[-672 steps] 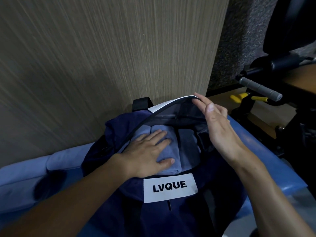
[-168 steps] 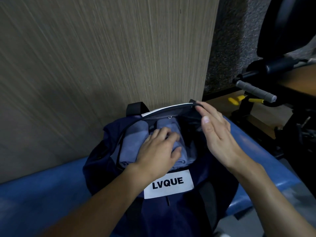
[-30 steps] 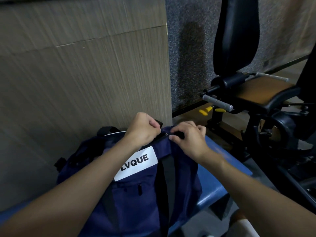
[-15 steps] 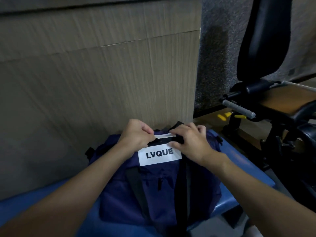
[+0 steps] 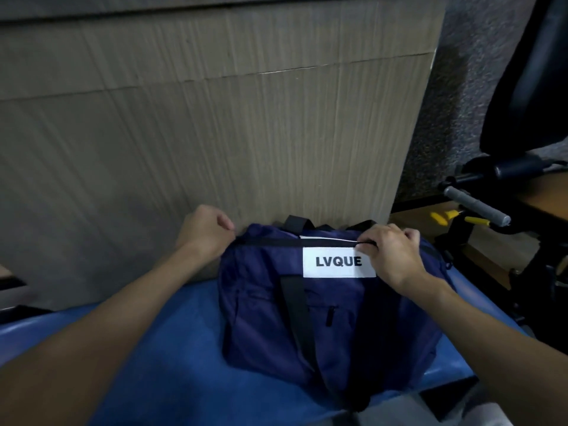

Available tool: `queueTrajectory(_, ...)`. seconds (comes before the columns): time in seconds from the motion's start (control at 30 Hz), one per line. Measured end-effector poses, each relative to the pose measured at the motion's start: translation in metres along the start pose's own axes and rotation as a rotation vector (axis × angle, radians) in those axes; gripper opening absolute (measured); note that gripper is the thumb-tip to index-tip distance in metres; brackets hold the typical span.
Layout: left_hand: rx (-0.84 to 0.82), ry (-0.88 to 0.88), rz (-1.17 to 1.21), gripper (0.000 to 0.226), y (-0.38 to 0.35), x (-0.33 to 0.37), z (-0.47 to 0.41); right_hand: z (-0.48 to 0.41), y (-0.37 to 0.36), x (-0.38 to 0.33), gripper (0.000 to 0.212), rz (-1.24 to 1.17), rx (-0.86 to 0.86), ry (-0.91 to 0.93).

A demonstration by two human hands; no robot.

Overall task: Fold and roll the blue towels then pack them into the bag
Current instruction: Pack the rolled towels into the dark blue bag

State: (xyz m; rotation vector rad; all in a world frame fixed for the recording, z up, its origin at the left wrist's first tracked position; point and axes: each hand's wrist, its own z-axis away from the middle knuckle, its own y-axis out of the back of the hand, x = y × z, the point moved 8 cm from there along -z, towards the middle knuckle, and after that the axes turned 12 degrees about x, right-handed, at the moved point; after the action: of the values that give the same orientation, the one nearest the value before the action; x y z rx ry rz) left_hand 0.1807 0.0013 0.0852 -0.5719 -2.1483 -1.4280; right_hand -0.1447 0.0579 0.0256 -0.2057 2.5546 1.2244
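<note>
Bag [image 5: 332,318], navy, LVQUE label [image 5: 338,262]: lay on blue bench [image 5: 172,348]; towels not in view. Right hand [image 5: 396,256] pinched its top seam beside label; left hand [image 5: 206,232] pinched its left top corner. Wood-grain panel [image 5: 215,133] behind. Risk: pale lining [image 5: 325,239] showing at seam might snag closure if pulled hard.

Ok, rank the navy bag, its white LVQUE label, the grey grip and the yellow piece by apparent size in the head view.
1. navy bag
2. white LVQUE label
3. grey grip, not far behind the label; it sits farther from the camera, so its true size is unsure
4. yellow piece
</note>
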Motion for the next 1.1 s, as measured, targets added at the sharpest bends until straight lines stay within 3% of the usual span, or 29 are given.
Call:
queueTrajectory(0.13,-0.033,-0.113,-0.152,0.017,0.004,-0.009,0.0,0.0,0.0,0.0,0.012,-0.011,-0.02,-0.029)
queueTrajectory(0.27,-0.05,-0.595,-0.36,0.03,-0.022,0.021,0.022,0.0,0.0,0.001,0.014,-0.066,-0.048,-0.051)
queueTrajectory(0.37,-0.128,-0.738,-0.461,0.041,-0.051,0.032,0.036,0.001,0.001,0.006,0.012,-0.103,-0.089,-0.046)
queueTrajectory(0.5,-0.087,-0.767,-0.462,0.022,-0.061,0.019,0.032,0.004,0.011,0.03,0.01,-0.063,-0.13,-0.053)
queueTrajectory(0.57,-0.071,-0.769,-0.391,0.018,-0.06,0.014,0.028,0.012,0.009,0.053,0.029,0.092,-0.269,-0.054)
queueTrajectory(0.63,-0.058,-0.749,-0.311,0.013,-0.056,0.013,0.024,0.018,0.008,0.067,0.019,0.194,-0.351,-0.029)
queueTrajectory(0.67,-0.052,-0.736,-0.271,0.01,-0.054,0.014,0.021,0.017,0.01,0.069,0.007,0.204,-0.341,-0.028)
queueTrajectory(0.87,-0.023,-0.657,-0.178,0.015,-0.02,0.026,-0.012,-0.035,0.053,0.045,0.015,-0.028,0.005,-0.094)
queueTrajectory(1.1,0.011,-0.54,-0.117,0.012,0.005,0.013,-0.024,-0.051,0.055,0.017,0.009,-0.057,0.029,-0.091)
